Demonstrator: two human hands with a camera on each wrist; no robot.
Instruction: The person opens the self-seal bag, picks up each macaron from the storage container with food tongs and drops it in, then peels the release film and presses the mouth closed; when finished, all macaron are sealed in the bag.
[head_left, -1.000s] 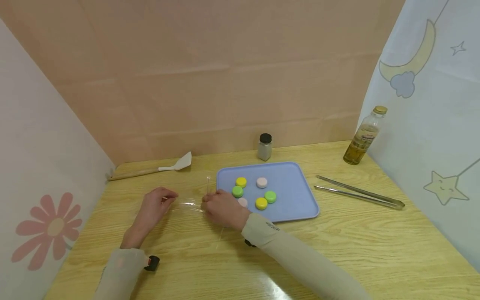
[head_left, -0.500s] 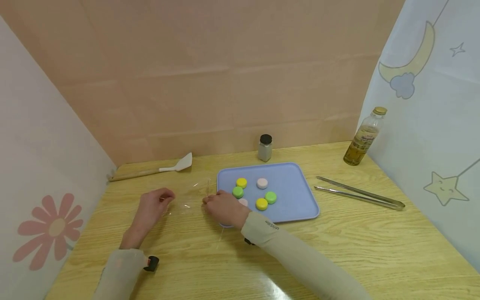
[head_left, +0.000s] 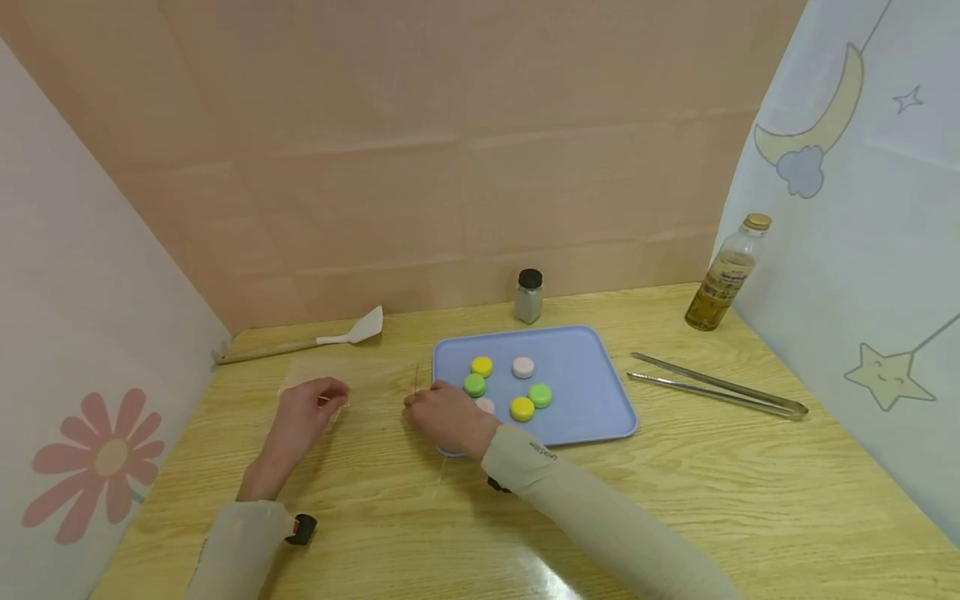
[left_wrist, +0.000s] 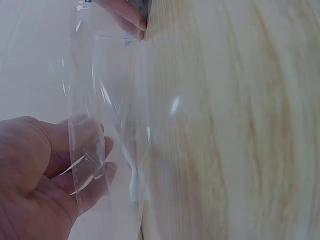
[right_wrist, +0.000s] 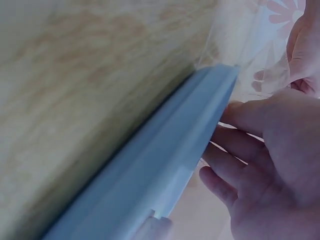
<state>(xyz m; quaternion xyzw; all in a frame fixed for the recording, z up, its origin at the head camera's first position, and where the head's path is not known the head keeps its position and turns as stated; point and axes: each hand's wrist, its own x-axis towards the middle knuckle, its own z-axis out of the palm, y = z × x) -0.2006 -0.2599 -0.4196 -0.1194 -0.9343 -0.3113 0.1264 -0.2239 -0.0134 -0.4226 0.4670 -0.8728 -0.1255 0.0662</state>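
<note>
Left of the frame's centre, glossy transparent film (head_left: pixel 378 386) has its long axis from left to right; the left hand (head_left: pixel 302 410) pinches it, the right hand's grip at the right hand (head_left: pixel 447 417) end I cannot tell.

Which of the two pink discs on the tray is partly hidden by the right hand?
The pale pink disc toward the near left of the rectangular blue tray, partly behind the right hand; the other pale pink disc, farther back, shows whole.
</note>
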